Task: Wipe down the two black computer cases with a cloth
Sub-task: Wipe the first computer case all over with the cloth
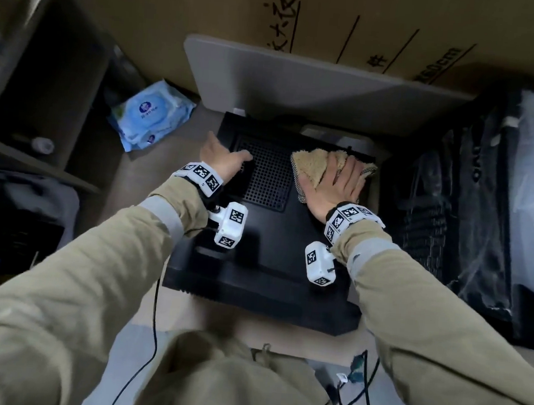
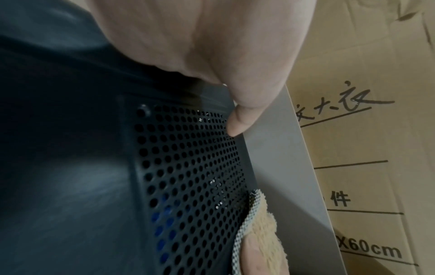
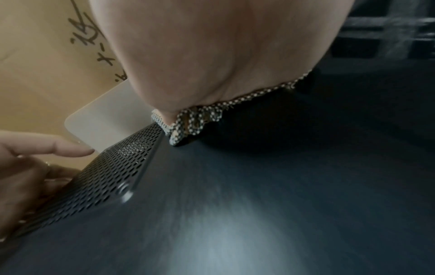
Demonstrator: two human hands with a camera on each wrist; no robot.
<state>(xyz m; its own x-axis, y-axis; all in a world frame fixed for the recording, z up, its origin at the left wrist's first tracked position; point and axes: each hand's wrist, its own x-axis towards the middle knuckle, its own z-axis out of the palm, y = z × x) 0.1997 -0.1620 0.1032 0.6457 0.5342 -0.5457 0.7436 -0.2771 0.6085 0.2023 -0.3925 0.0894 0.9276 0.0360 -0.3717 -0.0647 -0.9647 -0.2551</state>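
Observation:
A black computer case (image 1: 257, 233) lies flat in front of me, a perforated vent panel (image 1: 264, 176) in its far half. My right hand (image 1: 337, 188) presses flat, fingers straight, on a tan fluffy cloth (image 1: 313, 164) at the case's far right, just right of the vent. The cloth's checked mesh edge (image 3: 195, 119) shows under that palm (image 3: 212, 55). My left hand (image 1: 224, 159) rests on the case's far left by the vent, thumb (image 2: 240, 122) at the far edge, and holds nothing. The left wrist view shows the vent (image 2: 188, 167) and the cloth (image 2: 263, 223).
A grey board (image 1: 300, 86) leans behind the case against a big cardboard box (image 1: 211, 6). A blue pack of wet wipes (image 1: 151, 113) lies on the floor at left, beside a dark shelf (image 1: 44, 89). A black item under plastic film (image 1: 483, 203) fills the right side.

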